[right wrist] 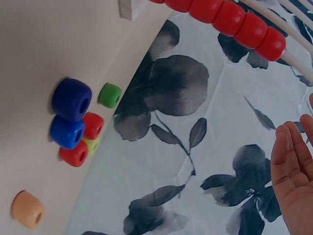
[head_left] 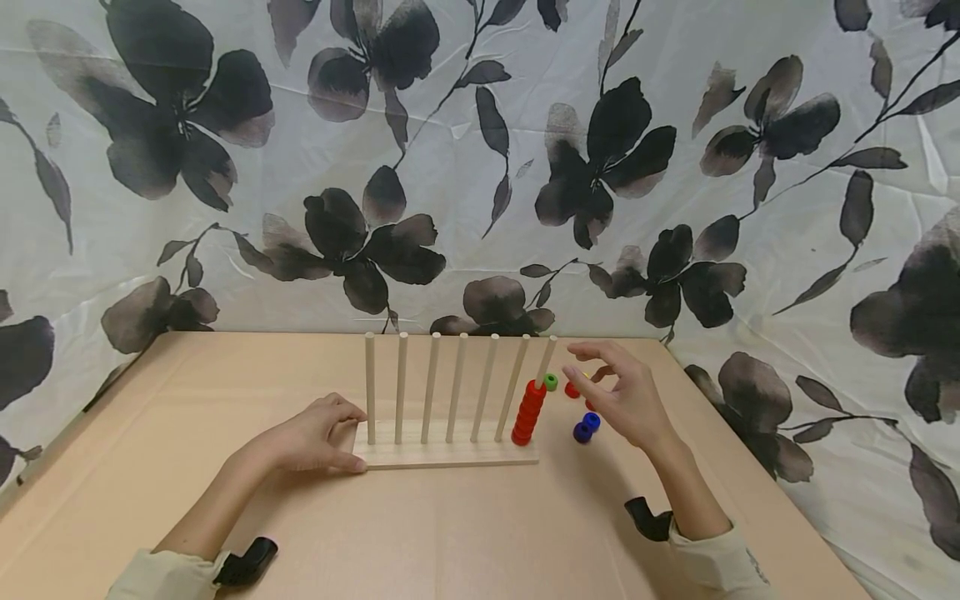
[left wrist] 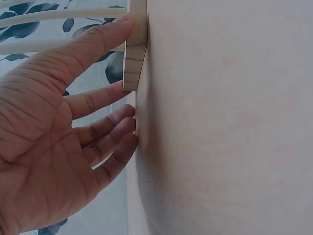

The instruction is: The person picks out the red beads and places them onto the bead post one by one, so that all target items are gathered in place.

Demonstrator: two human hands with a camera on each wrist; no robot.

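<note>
A pale wooden rack [head_left: 450,457] with several upright pegs stands on the table. Red beads [head_left: 528,414] are stacked on its rightmost peg, whose top shows bare above them; the other pegs carry none. My left hand [head_left: 307,435] grips the left end of the base, the thumb [left wrist: 110,34] on one face and the index finger [left wrist: 100,99] on the opposite side. To the right of the bead-filled peg, near its top, my right hand [head_left: 628,402] is raised with fingers apart. Nothing shows between its fingers, which the right wrist view only partly catches.
Loose beads lie right of the rack: green [right wrist: 109,95], dark blue [right wrist: 72,99], blue [right wrist: 67,131], two red [right wrist: 93,126], yellow [right wrist: 91,145] and, apart from these, a peach one [right wrist: 28,209]. A flowered cloth [head_left: 480,183] hangs behind the table [head_left: 450,533].
</note>
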